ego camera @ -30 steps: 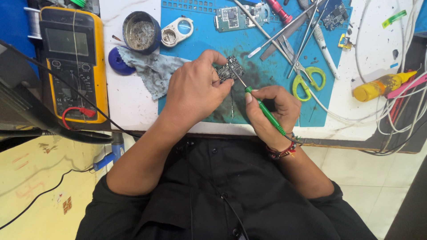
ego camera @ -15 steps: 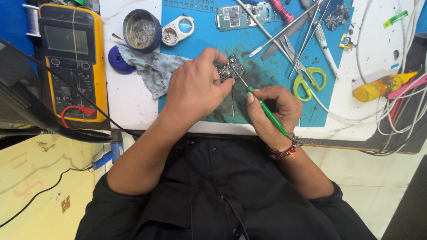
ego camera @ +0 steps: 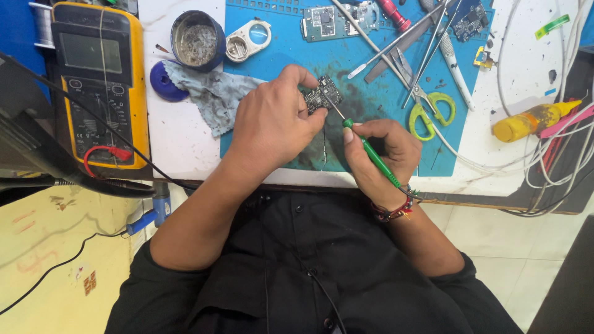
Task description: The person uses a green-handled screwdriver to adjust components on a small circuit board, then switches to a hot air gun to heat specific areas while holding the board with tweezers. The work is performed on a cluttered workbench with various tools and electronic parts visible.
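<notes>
Holding board and screwdriver unchanged

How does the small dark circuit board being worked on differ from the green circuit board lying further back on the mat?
The small dark circuit board is pinched in the left hand; the green circuit board lies untouched near the mat's far edge. The dark one is squarish, the green one longer and rectangular. The green-handled tool in the right hand touches only the dark one. Both sit over the blue mat.
</notes>
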